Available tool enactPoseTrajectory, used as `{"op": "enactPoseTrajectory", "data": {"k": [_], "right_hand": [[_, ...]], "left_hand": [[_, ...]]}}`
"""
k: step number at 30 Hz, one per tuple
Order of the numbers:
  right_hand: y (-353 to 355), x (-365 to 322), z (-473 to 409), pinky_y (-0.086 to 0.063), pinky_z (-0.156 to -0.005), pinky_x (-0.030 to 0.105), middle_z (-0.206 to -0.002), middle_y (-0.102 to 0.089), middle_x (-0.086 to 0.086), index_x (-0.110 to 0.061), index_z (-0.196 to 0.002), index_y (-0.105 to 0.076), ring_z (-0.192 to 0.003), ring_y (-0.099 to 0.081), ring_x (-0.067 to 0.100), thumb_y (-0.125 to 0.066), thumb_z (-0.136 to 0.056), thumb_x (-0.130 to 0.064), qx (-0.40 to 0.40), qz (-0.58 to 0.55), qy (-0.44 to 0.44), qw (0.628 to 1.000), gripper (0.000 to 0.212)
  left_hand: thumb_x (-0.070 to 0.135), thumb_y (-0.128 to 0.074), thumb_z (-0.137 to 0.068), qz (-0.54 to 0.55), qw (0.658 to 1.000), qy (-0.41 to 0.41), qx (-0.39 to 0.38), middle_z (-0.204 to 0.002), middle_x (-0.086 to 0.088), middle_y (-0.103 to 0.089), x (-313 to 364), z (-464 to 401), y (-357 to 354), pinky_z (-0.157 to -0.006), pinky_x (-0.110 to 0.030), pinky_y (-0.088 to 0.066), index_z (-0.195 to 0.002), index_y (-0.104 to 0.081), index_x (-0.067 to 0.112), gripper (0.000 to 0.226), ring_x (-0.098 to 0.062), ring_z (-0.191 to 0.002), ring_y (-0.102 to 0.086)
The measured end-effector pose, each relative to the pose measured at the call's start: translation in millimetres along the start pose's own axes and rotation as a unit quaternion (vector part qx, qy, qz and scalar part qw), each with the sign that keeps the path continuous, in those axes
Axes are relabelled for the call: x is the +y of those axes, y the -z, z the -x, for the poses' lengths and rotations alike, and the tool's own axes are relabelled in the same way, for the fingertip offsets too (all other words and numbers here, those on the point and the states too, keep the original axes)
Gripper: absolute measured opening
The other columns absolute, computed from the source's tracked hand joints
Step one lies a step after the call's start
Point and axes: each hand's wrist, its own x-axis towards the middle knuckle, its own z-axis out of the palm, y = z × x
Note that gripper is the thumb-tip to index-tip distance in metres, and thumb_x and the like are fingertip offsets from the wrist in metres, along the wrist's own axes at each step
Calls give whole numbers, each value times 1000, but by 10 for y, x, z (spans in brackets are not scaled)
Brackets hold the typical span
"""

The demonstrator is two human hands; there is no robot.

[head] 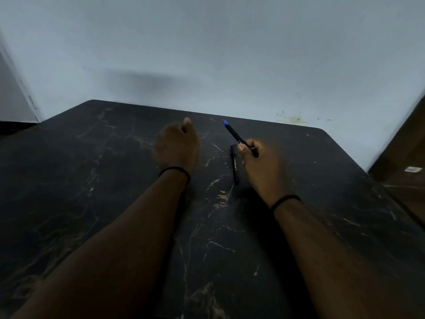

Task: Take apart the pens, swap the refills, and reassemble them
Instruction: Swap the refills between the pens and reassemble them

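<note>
Two pens are in play, both apparently still assembled. Our right hand (pixel 257 162) grips the first pen (pixel 236 137) by its lower barrel, fingers curled round it, with the blue-tipped end angled up and away toward the wall (pixel 207 54). We judge that this hold leaves the far end free for the other hand to reach and twist or pull. The second pen (pixel 235 164) lies flat on the dark marbled desk (pixel 92 180), just beside the right hand on its inner side, parked within reach until its turn. Our left hand (pixel 177 146) hovers over the desk, well apart from both pens, blurred; its fingers appear loosely curled and hold nothing. A dark band (pixel 174 170) circles each wrist. Disassembly does not appear to have begun.
</note>
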Motion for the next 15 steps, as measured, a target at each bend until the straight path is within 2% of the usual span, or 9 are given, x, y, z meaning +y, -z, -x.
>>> {"op": "enactPoseTrajectory", "data": {"k": [2, 4, 5, 8, 10, 13, 15], "right_hand": [[2, -7, 15, -45, -60, 26, -72, -65, -7, -23, -88, -67, -66, -61, 8, -59, -97, -35, -1, 3, 3, 1000, 17], [-10, -14, 25, -38, -52, 20, -68, -64, -8, -25, -85, -66, -60, -58, 4, -58, -98, -37, -6, 14, 8, 1000, 19], [-17, -19, 28, -36, -50, 18, -66, -64, -8, -25, -84, -66, -58, -58, 4, -57, -98, -38, -10, 19, 12, 1000, 21], [-26, -19, 31, -36, -48, 19, -65, -63, -6, -21, -85, -67, -67, -59, -1, -55, -98, -39, -14, 27, 21, 999, 25], [-19, -12, 32, -35, -48, 21, -63, -62, -7, -20, -84, -67, -65, -58, -4, -55, -98, -39, -14, 30, 21, 999, 26], [-18, 4, 22, -33, -49, 22, -61, -61, -7, -22, -82, -65, -62, -58, 0, -54, -98, -41, -18, 47, 25, 998, 27], [-30, 16, 21, -33, -50, 23, -61, -60, -7, -22, -80, -63, -57, -56, 4, -55, -97, -41, -20, 55, 29, 998, 27]], "left_hand": [[51, -40, -98, -111, 992, 26, -58, -85, -8, -66, -91, -57, 51, -65, -29, -43, -92, -68, 10, 50, -27, -78, -63], [48, -46, -97, -179, 976, 34, -116, -117, -17, -66, -142, -72, 75, -86, -42, -49, -115, -66, 8, 49, -38, -107, -62], [47, -48, -97, -204, 970, 24, -132, -124, -18, -63, -148, -70, 79, -91, -45, -49, -119, -65, 8, 48, -40, -113, -60], [45, -48, -97, -231, 960, -4, -161, -126, -16, -62, -118, -65, 56, -92, -47, -50, -124, -64, 12, 46, -39, -113, -59], [46, -50, -95, -225, 960, 2, -167, -123, -16, -63, -94, -55, 34, -90, -46, -51, -122, -64, 11, 46, -37, -109, -61], [48, -51, -95, -253, 951, -40, -171, -115, -15, -66, -77, -8, -7, -79, -39, -48, -113, -67, 8, 46, -34, -103, -63], [47, -55, -94, -235, 955, -70, -169, -107, -15, -68, -69, 2, -55, -77, -37, -48, -103, -68, 6, 44, -32, -97, -64]]}}
